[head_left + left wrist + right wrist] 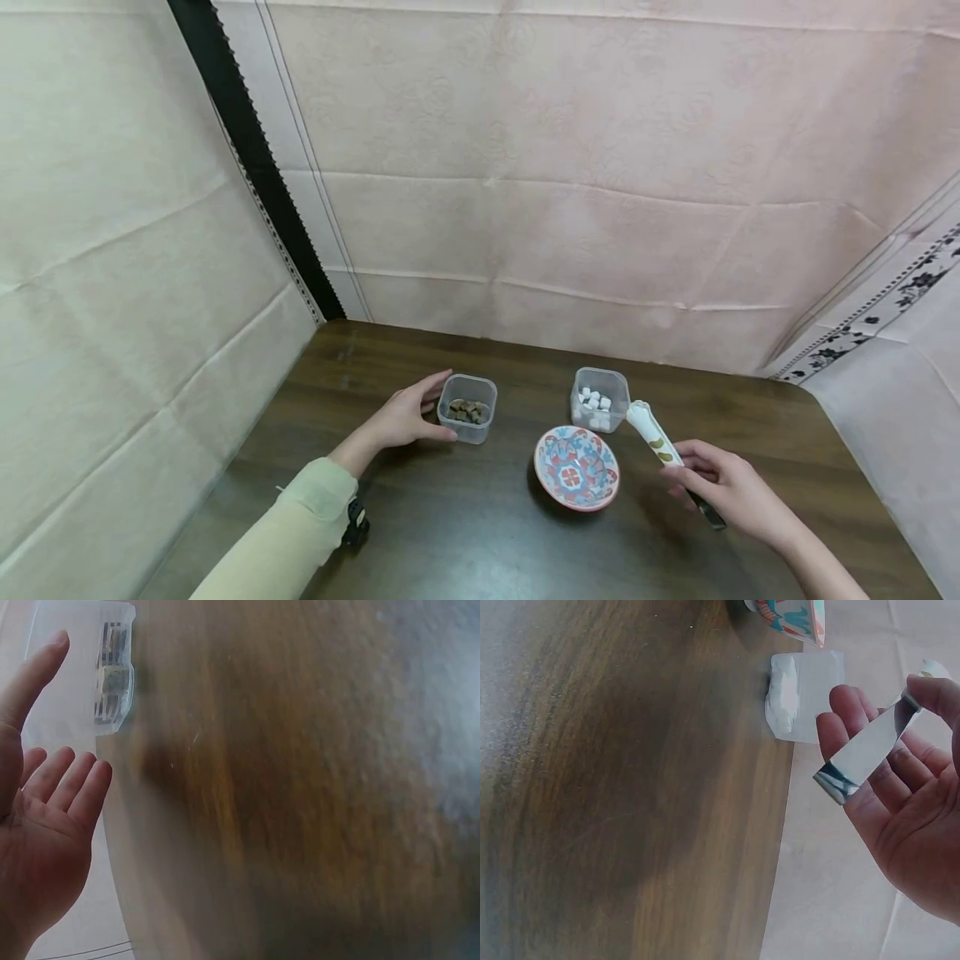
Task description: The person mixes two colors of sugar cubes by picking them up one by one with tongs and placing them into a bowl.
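At a clear plastic box [486, 396] of small brown cubes [467, 411], my left hand [408, 415] is spread about the left side. Its thumb lies near the front corner and its fingers near the back; the left wrist view shows the fingers relaxed. Whether they touch the box is unclear. My right hand [716, 483] pinches tongs [654, 433] with a shiny metal bend and a white leaf-patterned front part. The tips point toward a second clear box [613, 385] with white cubes [594, 400]. Between the hands stands a patterned dish [576, 468].
The brown wooden table [450, 533] reflects light near its front. Pale cloth [570, 167] hangs behind it and on both sides. A dark object [356, 523] sits at the left wrist, by the light green sleeve [292, 525].
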{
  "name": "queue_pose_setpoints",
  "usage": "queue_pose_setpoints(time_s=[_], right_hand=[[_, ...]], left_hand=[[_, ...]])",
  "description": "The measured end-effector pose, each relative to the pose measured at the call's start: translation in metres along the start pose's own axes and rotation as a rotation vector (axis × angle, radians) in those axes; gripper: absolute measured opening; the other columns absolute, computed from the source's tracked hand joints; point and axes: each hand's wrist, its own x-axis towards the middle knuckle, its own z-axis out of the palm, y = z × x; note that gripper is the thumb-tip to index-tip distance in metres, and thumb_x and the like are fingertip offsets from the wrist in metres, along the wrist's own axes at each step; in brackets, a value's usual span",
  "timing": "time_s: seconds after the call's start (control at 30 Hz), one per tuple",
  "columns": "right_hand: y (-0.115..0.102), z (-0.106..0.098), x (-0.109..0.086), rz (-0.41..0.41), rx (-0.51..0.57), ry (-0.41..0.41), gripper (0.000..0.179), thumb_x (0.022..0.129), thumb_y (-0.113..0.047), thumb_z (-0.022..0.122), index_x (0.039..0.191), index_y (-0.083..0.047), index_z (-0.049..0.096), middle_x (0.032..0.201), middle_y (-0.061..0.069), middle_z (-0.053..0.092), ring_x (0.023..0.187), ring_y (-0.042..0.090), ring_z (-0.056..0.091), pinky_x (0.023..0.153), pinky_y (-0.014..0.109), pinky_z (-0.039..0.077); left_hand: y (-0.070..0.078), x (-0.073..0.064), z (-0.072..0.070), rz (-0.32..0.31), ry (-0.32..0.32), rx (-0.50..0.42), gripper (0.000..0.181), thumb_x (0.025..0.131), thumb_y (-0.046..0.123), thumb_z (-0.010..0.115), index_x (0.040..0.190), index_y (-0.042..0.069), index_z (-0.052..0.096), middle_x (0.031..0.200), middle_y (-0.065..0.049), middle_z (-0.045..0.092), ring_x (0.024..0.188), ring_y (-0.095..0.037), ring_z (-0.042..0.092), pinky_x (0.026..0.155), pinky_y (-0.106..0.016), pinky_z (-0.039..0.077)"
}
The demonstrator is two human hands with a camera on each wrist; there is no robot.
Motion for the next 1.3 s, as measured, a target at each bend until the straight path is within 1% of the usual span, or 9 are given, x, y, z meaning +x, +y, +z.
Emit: queue_pose_setpoints(time_s=[0.1,0.23,0.4,0.57,0.67,0.87,1.0,1.13,1.3], right_hand=[[-0.002,-0.002,0.003,-0.014,0.035,-0.044,0.025,0.108,-0.011,0.065,0.126,0.006,0.063,0.094,0.008,0.077,0.077,0.019,0.074,0.061,0.036,0.063],[-0.004,-0.005,0.006,-0.037,0.053,-0.091,0.024,0.107,-0.009,0.066,0.124,0.008,0.063,0.092,0.008,0.076,0.075,0.019,0.073,0.061,0.036,0.062],[-0.010,-0.008,0.014,-0.053,0.021,-0.128,0.022,0.106,-0.011,0.067,0.121,0.006,0.065,0.087,0.007,0.074,0.069,0.017,0.071,0.057,0.036,0.061],[-0.023,-0.008,0.025,-0.042,-0.016,-0.157,0.021,0.106,-0.015,0.068,0.120,0.001,0.069,0.084,0.005,0.073,0.065,0.014,0.068,0.052,0.036,0.060],[-0.032,-0.007,0.034,-0.054,-0.059,-0.167,0.019,0.106,-0.017,0.069,0.119,-0.003,0.071,0.082,0.003,0.071,0.063,0.013,0.065,0.050,0.033,0.058],[-0.055,-0.005,0.059,-0.117,-0.192,-0.180,0.020,0.105,-0.021,0.072,0.119,-0.007,0.072,0.080,-0.002,0.069,0.057,0.006,0.058,0.046,0.029,0.052],[-0.073,-0.001,0.077,-0.132,-0.271,-0.216,0.021,0.105,-0.025,0.072,0.118,-0.009,0.072,0.079,-0.005,0.067,0.057,0.007,0.057,0.047,0.028,0.052],[-0.089,0.007,0.096,-0.177,-0.339,-0.253,0.012,0.103,-0.024,0.073,0.109,-0.014,0.073,0.075,-0.006,0.063,0.058,0.006,0.055,0.049,0.026,0.049],[-0.103,0.020,0.118,-0.223,-0.412,-0.278,0.007,0.102,-0.025,0.074,0.103,-0.018,0.073,0.075,-0.010,0.066,0.062,0.007,0.059,0.052,0.026,0.048]], left_hand=[[0.000,0.002,0.002,-0.001,-0.001,-0.024,0.106,0.084,0.018,0.095,0.167,0.003,0.030,0.162,-0.021,0.047,0.149,-0.039,0.048,0.117,-0.050,0.047],[-0.001,0.006,0.005,0.015,0.003,-0.048,0.103,0.084,0.015,0.094,0.166,0.002,0.032,0.158,-0.023,0.050,0.146,-0.042,0.050,0.116,-0.051,0.048],[-0.001,0.006,0.007,0.029,0.029,-0.080,0.096,0.084,0.012,0.094,0.162,0.001,0.039,0.154,-0.025,0.053,0.142,-0.044,0.053,0.113,-0.053,0.050],[0.000,0.005,0.009,0.010,0.048,-0.095,0.092,0.085,0.013,0.093,0.160,0.004,0.041,0.154,-0.024,0.053,0.142,-0.041,0.054,0.113,-0.049,0.051],[0.000,0.003,0.012,0.003,0.067,-0.096,0.091,0.085,0.012,0.093,0.159,0.003,0.041,0.154,-0.024,0.054,0.141,-0.041,0.055,0.112,-0.047,0.052],[0.002,0.002,0.018,-0.034,0.107,-0.119,0.089,0.085,0.011,0.093,0.159,0.004,0.043,0.152,-0.022,0.055,0.141,-0.041,0.056,0.112,-0.048,0.053],[0.004,0.001,0.023,-0.054,0.126,-0.137,0.088,0.085,0.010,0.092,0.159,0.005,0.044,0.152,-0.022,0.055,0.141,-0.041,0.055,0.111,-0.047,0.053],[0.006,0.000,0.025,-0.080,0.142,-0.132,0.089,0.084,0.010,0.093,0.159,0.007,0.044,0.151,-0.019,0.056,0.141,-0.038,0.056,0.110,-0.044,0.054],[0.007,-0.003,0.025,-0.096,0.156,-0.131,0.089,0.083,0.009,0.093,0.158,0.009,0.045,0.151,-0.017,0.056,0.140,-0.037,0.057,0.110,-0.043,0.054]])
